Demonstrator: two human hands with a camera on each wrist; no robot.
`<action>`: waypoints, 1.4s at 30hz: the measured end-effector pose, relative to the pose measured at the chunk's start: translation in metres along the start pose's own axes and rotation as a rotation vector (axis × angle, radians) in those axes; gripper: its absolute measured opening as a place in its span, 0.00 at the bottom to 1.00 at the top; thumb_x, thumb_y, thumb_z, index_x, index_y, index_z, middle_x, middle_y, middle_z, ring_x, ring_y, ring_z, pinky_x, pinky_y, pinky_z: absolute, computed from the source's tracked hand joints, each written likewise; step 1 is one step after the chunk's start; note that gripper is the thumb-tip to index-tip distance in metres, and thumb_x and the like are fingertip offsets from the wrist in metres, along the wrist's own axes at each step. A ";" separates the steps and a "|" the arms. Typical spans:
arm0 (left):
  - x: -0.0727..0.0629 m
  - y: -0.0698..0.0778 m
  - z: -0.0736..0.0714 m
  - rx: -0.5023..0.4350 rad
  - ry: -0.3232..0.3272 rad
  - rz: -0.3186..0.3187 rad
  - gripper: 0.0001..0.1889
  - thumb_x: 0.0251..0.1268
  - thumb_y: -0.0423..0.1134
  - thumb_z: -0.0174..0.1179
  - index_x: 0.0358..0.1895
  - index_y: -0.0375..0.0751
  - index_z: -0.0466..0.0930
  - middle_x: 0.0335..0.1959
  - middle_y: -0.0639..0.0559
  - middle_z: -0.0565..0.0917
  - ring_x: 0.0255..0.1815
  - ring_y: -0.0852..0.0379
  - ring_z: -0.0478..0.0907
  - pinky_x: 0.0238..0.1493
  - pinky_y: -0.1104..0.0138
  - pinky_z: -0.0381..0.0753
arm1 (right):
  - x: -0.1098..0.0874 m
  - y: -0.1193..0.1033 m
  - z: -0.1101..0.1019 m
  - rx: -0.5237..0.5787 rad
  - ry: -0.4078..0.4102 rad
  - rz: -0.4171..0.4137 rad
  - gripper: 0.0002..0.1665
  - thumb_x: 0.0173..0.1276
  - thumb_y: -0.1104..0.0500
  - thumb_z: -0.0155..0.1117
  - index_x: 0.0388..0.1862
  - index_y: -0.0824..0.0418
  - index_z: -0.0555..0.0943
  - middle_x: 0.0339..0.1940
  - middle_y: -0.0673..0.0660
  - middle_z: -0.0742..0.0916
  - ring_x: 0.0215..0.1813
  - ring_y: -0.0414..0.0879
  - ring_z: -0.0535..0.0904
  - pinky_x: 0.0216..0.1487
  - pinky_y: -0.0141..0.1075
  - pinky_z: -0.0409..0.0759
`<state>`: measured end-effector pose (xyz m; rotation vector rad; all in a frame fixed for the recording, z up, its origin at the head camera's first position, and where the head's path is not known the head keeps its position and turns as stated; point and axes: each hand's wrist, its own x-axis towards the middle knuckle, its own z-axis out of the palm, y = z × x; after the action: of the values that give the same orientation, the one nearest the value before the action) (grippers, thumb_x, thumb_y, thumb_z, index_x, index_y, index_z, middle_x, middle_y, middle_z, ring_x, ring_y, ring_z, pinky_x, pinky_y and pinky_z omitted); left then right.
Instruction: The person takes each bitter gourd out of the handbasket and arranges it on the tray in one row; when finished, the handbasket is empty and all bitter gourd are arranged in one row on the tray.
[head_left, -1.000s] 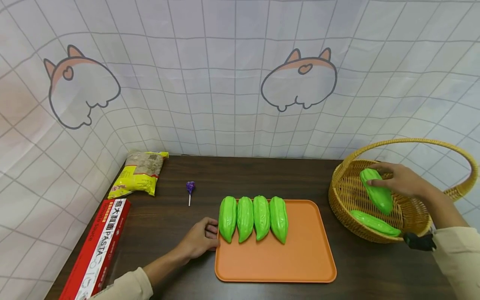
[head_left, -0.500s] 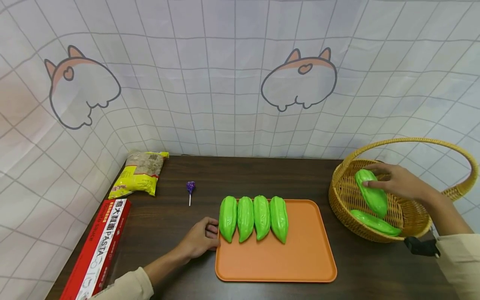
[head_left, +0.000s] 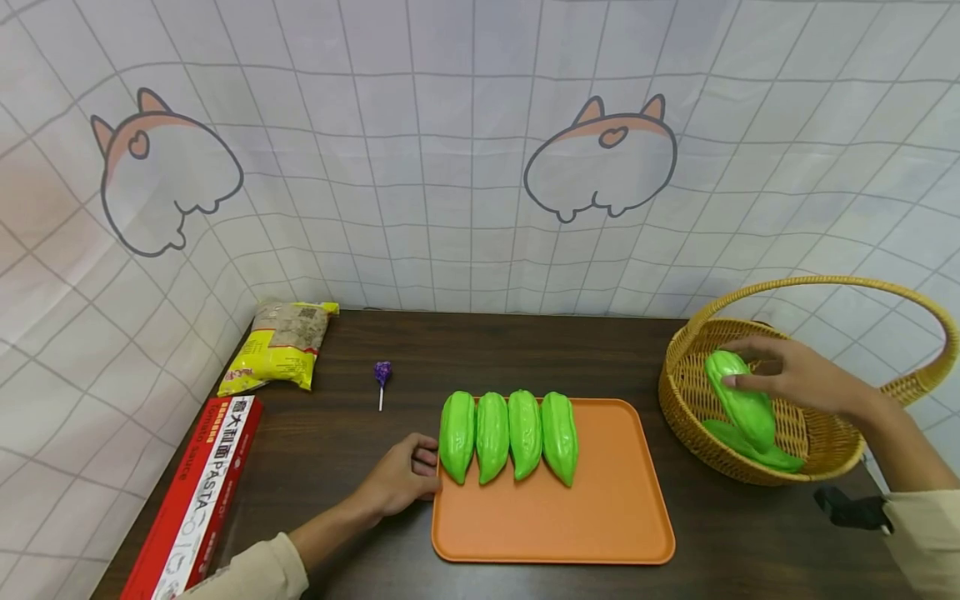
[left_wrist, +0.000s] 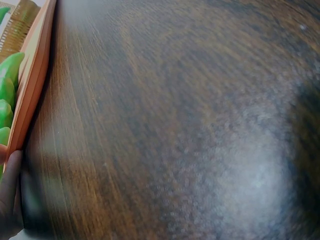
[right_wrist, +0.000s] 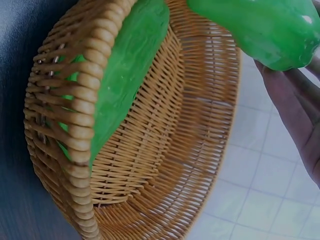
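Observation:
My right hand (head_left: pixel 795 375) grips a glossy green vegetable that looks like a bitter melon (head_left: pixel 741 402), its tip slanting down inside the wicker basket (head_left: pixel 678 433). Another such bitter melon (right_wrist: pixel 127 75) lies along the basket's near wall, partly covered by the held one in the head view. My left hand (head_left: pixel 401 477) holds the left rim of the orange tray (head_left: pixel 555 525), with one finger (left_wrist: pixel 10 180) against its outer side in the left wrist view. Several more bitter melons (head_left: pixel 491 437) stand in a row, tips toward me, at the tray's back left.
A purple lollipop (head_left: pixel 382 375) lies behind the left hand. At the far left are a yellow bag (head_left: pixel 277 346) and a red pasta box (head_left: pixel 195 492). The basket's tall handle (head_left: pixel 825 282) arches above the right hand.
My right hand has moved a little left and down with its bitter melon, which now overlaps the one lying in the basket. The left hand and tray stay put.

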<state>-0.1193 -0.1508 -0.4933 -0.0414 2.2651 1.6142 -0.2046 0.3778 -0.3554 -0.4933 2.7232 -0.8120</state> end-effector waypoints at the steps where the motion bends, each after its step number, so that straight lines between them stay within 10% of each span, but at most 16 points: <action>1: 0.000 0.000 0.000 0.000 0.001 -0.001 0.32 0.46 0.24 0.65 0.61 0.27 0.70 0.48 0.38 0.77 0.41 0.52 0.79 0.36 0.62 0.89 | -0.001 -0.001 0.001 0.002 -0.001 0.000 0.34 0.73 0.49 0.63 0.72 0.63 0.68 0.66 0.71 0.76 0.60 0.73 0.77 0.44 0.45 0.85; 42: 0.002 -0.003 0.000 -0.005 0.001 -0.007 0.32 0.48 0.24 0.65 0.62 0.27 0.70 0.48 0.39 0.76 0.42 0.52 0.79 0.37 0.60 0.89 | -0.001 -0.033 0.045 0.157 -0.025 -0.078 0.28 0.74 0.52 0.60 0.70 0.58 0.71 0.67 0.68 0.76 0.61 0.66 0.78 0.41 0.38 0.85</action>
<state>-0.1206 -0.1512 -0.4970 -0.0511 2.2599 1.6167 -0.1802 0.3311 -0.3730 -0.5744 2.6048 -1.0224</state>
